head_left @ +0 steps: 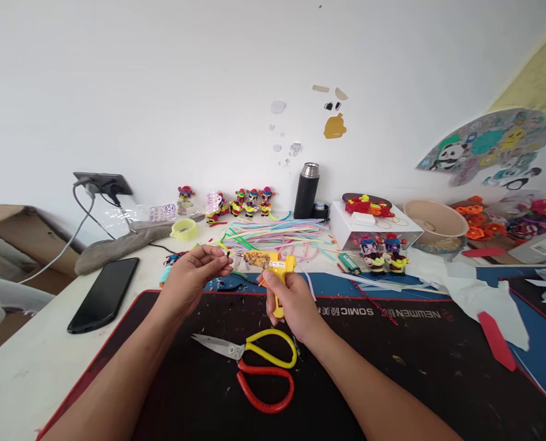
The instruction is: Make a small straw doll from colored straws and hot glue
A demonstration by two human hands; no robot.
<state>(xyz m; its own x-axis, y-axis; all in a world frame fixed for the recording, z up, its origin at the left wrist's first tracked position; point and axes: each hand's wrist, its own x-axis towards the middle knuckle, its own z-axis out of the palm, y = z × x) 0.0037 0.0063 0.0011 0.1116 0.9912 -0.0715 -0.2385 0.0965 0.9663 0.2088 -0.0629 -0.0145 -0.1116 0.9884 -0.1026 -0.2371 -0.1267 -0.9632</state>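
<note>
Right hand (pixel 293 301)'s wrapped round a yellow glue gun (pixel 289 263), left hand (pixel 198 268) pinching a tiny yellow-and-black piece (pixel 227 250) just off the tip, around the black mat (pixel 355 373)'s far edge. Scissors (pixel 236 351) nearer, pastel strips (pixel 282 232) piled behind.

Scissors (pixel 241 353) lie on mat (pixel 392 352), nearer the camera than glue gun (pixel 290 264). Phone (pixel 103 295) left of mat, on table (pixel 34 367). Flask (pixel 306 195) stands behind glue gun, left of box (pixel 344 224)
</note>
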